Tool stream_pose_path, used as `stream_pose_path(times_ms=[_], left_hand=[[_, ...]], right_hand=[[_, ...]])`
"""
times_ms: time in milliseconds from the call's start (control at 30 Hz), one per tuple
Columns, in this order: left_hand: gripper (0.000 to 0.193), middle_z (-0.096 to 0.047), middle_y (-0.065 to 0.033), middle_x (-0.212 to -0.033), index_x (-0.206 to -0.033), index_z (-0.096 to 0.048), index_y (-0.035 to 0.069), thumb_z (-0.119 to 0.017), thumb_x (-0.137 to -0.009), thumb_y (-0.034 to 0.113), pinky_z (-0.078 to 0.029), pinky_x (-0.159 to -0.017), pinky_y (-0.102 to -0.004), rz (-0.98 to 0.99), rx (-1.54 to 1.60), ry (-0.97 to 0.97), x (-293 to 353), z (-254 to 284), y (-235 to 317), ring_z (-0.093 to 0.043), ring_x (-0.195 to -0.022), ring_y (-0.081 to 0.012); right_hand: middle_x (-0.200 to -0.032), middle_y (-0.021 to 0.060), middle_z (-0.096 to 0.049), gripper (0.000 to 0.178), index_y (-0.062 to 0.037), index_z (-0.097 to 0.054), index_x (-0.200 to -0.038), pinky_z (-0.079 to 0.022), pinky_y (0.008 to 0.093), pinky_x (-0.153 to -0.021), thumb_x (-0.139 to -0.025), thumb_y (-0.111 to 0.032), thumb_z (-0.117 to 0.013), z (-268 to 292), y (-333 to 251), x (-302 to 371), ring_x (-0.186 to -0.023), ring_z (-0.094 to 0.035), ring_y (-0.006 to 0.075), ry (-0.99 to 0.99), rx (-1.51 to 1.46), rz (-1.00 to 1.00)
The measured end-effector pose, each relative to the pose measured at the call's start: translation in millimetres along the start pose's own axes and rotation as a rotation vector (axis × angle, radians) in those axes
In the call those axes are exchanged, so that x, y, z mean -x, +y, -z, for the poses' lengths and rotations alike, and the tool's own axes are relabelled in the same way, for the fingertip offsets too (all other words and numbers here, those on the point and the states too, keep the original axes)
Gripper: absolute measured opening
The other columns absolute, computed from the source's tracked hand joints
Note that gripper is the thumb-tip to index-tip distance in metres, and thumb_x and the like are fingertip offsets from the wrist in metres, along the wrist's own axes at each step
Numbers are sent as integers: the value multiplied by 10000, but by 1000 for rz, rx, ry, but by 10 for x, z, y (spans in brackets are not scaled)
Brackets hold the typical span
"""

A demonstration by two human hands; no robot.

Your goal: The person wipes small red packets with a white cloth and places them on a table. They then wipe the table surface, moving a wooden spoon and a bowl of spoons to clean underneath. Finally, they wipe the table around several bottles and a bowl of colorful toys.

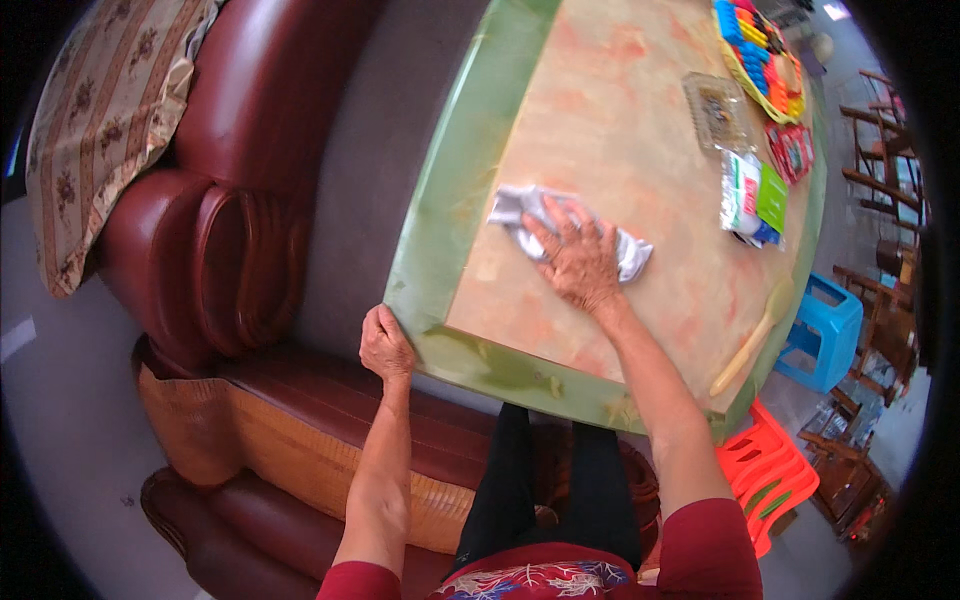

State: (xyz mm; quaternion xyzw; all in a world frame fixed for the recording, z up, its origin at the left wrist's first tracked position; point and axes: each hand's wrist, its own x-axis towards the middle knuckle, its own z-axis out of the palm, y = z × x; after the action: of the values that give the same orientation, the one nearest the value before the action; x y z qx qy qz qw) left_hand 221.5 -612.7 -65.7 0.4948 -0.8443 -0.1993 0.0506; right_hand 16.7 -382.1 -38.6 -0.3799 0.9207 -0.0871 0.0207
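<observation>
On my feed, the cloth's (pixel 520 208) middle is hidden under the right hand (pixel 578 258), which lies palm-down, fingers loosely spread, unclenched. The left hand (pixel 386 344) curls at the tabletop's (pixel 600 120) corner; I can't tell whether it grips. The cloth, whitish and crumpled, lies on the tabletop.

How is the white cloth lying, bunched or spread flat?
Bunched: the white cloth shows creases and folds beside the right hand.
</observation>
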Motion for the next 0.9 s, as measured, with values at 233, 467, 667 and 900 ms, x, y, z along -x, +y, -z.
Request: stream_pose_path(times_ms=[233,467,667,900], left_hand=[[253,-627,-60,-860,-950,-662,111,-495,-943,301,-474,-675,-406,-54,191,76,16,-28,-3,-603,-795,-291],[262,-612,-55,-859,-965,-657,103,-489,-935,303,-473,-686,-400,-67,171,59,18,-28,-4,-590,-805,-286],[324,-651,-98,-958,-1104,-600,83,-476,-935,332,-490,-747,-380,27,354,63,8,5,-26,-616,-891,-297],[732,-450,-106,-1266,-1323,-351,40,-333,-923,653,-347,-1013,-368,588,1647,-312,-159,285,-352,-452,-1165,-247]], right_hand=[[-1472,-11,-333,671,-353,-396,-1404,-296,509,-948,-785,-410,-647,-210,208,-947,-1282,-327,250,115,161,-158],[-1473,-22,-331,611,-406,-367,-1409,-281,556,-936,-837,-457,-575,-414,-31,-1459,-1289,-321,261,194,215,-268],[-1424,-41,-392,532,-362,-550,-1271,-276,497,-959,-754,-414,-662,-394,-1198,-1046,-1289,-329,236,146,5,63],[-1284,-3,-490,379,-302,-624,-1100,-302,509,-903,-733,-392,-659,-491,-2146,-84,-1236,-377,240,92,-280,446]])
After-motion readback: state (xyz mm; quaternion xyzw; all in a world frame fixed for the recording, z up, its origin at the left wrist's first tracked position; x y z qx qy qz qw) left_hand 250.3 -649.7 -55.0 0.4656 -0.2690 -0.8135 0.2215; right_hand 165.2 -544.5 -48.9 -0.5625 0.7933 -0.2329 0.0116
